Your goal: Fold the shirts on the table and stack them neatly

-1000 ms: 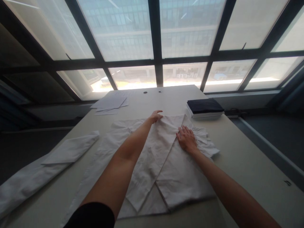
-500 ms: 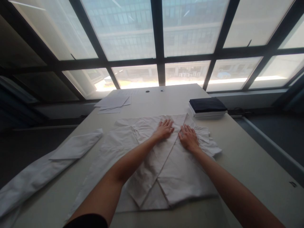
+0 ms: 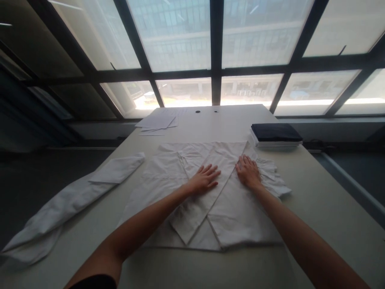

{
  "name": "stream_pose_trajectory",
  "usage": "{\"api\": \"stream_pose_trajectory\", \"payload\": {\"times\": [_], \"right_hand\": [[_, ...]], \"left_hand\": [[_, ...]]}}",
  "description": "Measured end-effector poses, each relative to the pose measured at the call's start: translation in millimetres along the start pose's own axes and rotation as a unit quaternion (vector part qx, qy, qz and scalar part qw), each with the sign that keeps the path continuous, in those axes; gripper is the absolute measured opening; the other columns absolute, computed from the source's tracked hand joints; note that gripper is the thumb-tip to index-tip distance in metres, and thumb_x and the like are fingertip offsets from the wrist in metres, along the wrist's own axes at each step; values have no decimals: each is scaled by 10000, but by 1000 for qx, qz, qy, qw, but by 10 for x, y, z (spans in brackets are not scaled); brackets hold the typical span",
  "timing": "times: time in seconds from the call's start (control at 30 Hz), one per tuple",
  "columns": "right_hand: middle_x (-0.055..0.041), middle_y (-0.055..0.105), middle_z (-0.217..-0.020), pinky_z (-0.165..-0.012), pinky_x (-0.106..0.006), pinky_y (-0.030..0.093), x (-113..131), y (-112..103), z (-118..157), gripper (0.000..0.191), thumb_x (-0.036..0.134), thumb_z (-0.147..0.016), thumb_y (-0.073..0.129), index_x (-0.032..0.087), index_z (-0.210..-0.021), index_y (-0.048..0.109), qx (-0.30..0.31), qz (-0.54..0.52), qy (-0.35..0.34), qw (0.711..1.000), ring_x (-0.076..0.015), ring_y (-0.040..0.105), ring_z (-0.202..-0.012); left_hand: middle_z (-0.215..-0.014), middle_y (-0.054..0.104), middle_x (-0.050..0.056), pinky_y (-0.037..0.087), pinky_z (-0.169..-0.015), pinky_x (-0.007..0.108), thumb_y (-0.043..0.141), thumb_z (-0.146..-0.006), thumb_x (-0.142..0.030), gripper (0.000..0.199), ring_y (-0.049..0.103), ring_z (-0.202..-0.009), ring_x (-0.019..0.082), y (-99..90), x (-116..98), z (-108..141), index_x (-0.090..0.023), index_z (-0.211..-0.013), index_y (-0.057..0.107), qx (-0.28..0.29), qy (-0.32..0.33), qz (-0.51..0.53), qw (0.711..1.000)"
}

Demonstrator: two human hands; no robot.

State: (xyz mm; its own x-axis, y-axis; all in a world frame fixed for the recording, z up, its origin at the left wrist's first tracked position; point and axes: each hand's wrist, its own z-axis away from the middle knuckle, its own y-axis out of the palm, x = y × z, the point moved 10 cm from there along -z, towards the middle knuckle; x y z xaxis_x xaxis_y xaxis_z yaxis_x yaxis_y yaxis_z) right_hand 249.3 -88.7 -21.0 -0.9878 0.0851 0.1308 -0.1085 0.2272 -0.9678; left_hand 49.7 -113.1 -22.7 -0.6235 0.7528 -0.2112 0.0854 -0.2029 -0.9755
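Over my feed I see the white garment [image 3: 240, 216] on the tabletop [image 3: 325, 200], long axis running left to right, folded flap [image 3: 190, 221] pointing near-left, left grip [image 3: 203, 179] and right grip [image 3: 248, 172] flat upon it, released

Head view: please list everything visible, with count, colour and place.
Spread cloth: one, white, centre
Folded cloth: one, white, left side
Papers: several, white, far left
Folded stack: one, dark above white, far right
Table: one, white, underneath
Round holes: two, dark, far end
Window panes: many, pale, beyond table
Curtain: one clear, bluish, left
Floor: one, dark, both sides
Sleeve: one, black, left arm
Left hand: one, bare, on spread cloth
Right hand: one, bare, on spread cloth
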Motion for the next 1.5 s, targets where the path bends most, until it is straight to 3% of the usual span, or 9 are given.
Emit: {"api": "stream_pose_trajectory", "payload": {"times": [0.27, 0.5, 0.63, 0.77, 0.97, 1.13, 1.3, 1.4, 1.5], "right_hand": [[-132, 399, -1585, -1181, -432, 204, -12, 33, -6, 569, 419, -1018, 301, 150, -1499, 442, 9, 7, 0, 1000, -265, 309, -1458], [-133, 396, -1587, -1183, -427, 202, -19, 46, -11, 566, 407, -1015, 301, 147, -1499, 438, 12, 10, 3, 1000, -257, 310, -1456], [-139, 409, -1578, -1180, -433, 212, -10, 27, -16, 555, 398, -1008, 328, 150, -1488, 457, 4, 7, 1, 1000, -264, 319, -1452], [-139, 417, -1574, -1180, -433, 219, 4, 4, -11, 545, 374, -1002, 339, 144, -1474, 482, 3, 0, 3, 1000, -267, 329, -1450], [-169, 417, -1569, -1188, -421, 216, -23, -47, -1, 569, 323, -1004, 304, 55, -1489, 434, -7, -16, 14, 1000, -260, 323, -1457], [-164, 362, -1602, -1214, -414, 151, 270, -20, -188, 558, 274, -1006, 286, 53, -1504, 406, -23, -31, -56, 998, -244, 238, -1502], [-149, 285, -1640, -1216, -416, 153, 699, 287, -568, 583, 347, -1032, 273, 79, -1544, 347, 74, -48, -140, 986, -230, 198, -1521], [-145, 189, -1669, -1221, -477, 102, 580, 412, -832, 642, 444, -1038, 263, 100, -1580, 267, 112, -34, -108, 987, -237, 130, -1538], [-144, 128, -1680, -1223, -488, 69, 213, 456, -1069, 687, 487, -1037, 225, 94, -1599, 205, 117, -9, -30, 993, -244, 88, -1544]], "left_hand": [[-1670, 221, 28, 153, -1237, 532, 312, -1053, -521, 566, 147, -1547, 263, 64, -56, 1121, -319, -1581, 295, -37, -62, -19, 997], [-1677, 189, 61, 158, -1222, 566, 365, -1042, -501, 601, 107, -1550, 302, 112, -49, 1415, -300, -1597, 250, 5, -73, -31, 997], [-1670, 221, 65, 168, -1220, 568, 451, -1015, -493, 581, 130, -1547, 304, -112, -124, 1155, -295, -1553, 356, 19, -66, -15, 998], [-1631, 331, 68, 195, -1235, 501, 414, -1035, -451, 508, 234, -1527, 244, -332, -256, 520, -261, -1506, 427, -31, -50, 12, 998], [-1625, 335, 107, 227, -1212, 556, 406, -1028, -430, 536, 241, -1521, 297, -193, -158, -327, -206, -1515, 415, -78, -98, -1, 992], [-1627, 334, 98, 211, -1207, 580, 341, -1040, -435, 516, 258, -1513, 310, -67, -87, -421, -252, -1514, 429, -106, -110, -31, 988], [-1623, 349, 76, 206, -1220, 543, 324, -1037, -399, 543, 260, -1513, 284, -73, -98, -367, -238, -1554, 358, -131, -104, -32, 985], [-1626, 342, 68, 209, -1223, 535, 327, -1032, -409, 536, 260, -1514, 284, -58, -77, -370, -238, -1536, 393, -126, -105, -28, 986], [-1625, 347, 60, 205, -1227, 528, 322, -1032, -419, 518, 256, -1517, 278, -44, -54, -377, -254, -1511, 431, -122, -105, -24, 987]]}}
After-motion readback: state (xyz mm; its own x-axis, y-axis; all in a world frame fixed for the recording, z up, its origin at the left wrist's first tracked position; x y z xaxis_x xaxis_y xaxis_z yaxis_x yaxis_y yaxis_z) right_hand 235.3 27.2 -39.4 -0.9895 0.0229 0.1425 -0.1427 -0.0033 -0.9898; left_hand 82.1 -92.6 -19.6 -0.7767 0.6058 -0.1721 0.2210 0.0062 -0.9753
